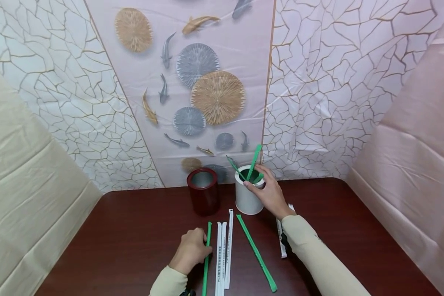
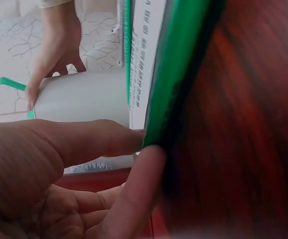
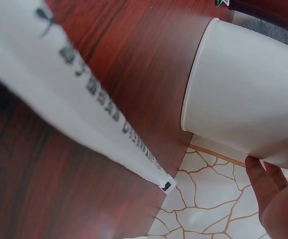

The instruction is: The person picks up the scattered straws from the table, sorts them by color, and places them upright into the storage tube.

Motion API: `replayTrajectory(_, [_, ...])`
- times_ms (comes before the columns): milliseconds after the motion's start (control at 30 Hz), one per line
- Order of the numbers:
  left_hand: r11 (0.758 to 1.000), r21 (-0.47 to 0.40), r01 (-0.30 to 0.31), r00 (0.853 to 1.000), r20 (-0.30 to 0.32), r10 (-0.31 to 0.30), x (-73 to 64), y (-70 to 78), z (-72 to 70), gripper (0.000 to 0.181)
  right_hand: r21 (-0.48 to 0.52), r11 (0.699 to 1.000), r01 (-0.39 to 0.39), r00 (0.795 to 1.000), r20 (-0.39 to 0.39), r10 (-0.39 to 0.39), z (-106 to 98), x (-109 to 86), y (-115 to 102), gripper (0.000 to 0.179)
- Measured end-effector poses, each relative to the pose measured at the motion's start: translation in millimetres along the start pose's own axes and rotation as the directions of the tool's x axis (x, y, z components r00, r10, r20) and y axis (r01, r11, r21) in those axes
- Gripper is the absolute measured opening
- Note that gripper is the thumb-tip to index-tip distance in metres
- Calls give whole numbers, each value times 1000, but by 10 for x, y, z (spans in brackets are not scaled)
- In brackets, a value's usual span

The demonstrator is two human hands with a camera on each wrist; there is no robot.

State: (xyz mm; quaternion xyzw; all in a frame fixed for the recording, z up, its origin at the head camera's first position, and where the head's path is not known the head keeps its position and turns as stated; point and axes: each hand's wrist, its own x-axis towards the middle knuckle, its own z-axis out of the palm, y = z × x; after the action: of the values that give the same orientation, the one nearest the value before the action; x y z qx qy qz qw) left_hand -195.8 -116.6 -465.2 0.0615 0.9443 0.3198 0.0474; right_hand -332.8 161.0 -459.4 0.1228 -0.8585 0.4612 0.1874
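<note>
1. holding the white cup (image 1: 247, 200) steady comes first: your right hand (image 1: 270, 193) wraps its rim and side, fingers curled at the mouth right by the green straws (image 1: 254, 162) standing inside. keep that grip firm but light so the cup does not tip on the dark red table (image 1: 355, 230).
2. your left hand (image 1: 190, 250) is pinching a green straw (image 1: 206, 259) that lies flat near the table's front edge; in the left wrist view thumb and finger (image 2: 134, 196) close on its end. lift it by that end, then turn it upright before it nears the cup.
3. bring it in over the rim from the left, away from your right fingers and the straws already leaning there.
4. mind the white wrapped straws (image 1: 223, 255) just beside the one you hold, and the other green straw (image 1: 256, 253) lying slantwise near them; a sloppy lift would scatter them.
5. the dark red cup (image 1: 202, 191) stands just left of the white one, close enough to knock.
6. hard to make out: how many straws are in the white cup, what the dark cup holds, and the print on the wrappers. your right sleeve covers part of another white wrapped straw (image 1: 280, 242). both wrist views are blurred.
</note>
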Motion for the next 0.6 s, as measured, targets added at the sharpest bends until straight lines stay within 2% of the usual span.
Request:
replayTrajectory(100, [999,41,5,1000,-28,-4,-5,10,29,51,-1,1000,-6,1000,0,6,1,0,1,79])
replayTrajectory(267, [996,83,22,998,-61,-17,5,11,28,51,3,1000,-8,1000,0,8,10,-13,-4,79])
replayTrajectory(367, [998,67,17,998,-63,-12,14,23,-20,49,9,1000,-10,1000,2,10,14,-20,-10,80])
replayTrajectory(467, [999,20,-27,998,-59,28,38,70,-129,37,10,1000,-8,1000,1,8,15,-21,-11,80])
replayTrajectory(600, [994,-28,-105,993,-65,103,93,228,-348,7,10,1000,-9,1000,-2,9,7,-23,0,80])
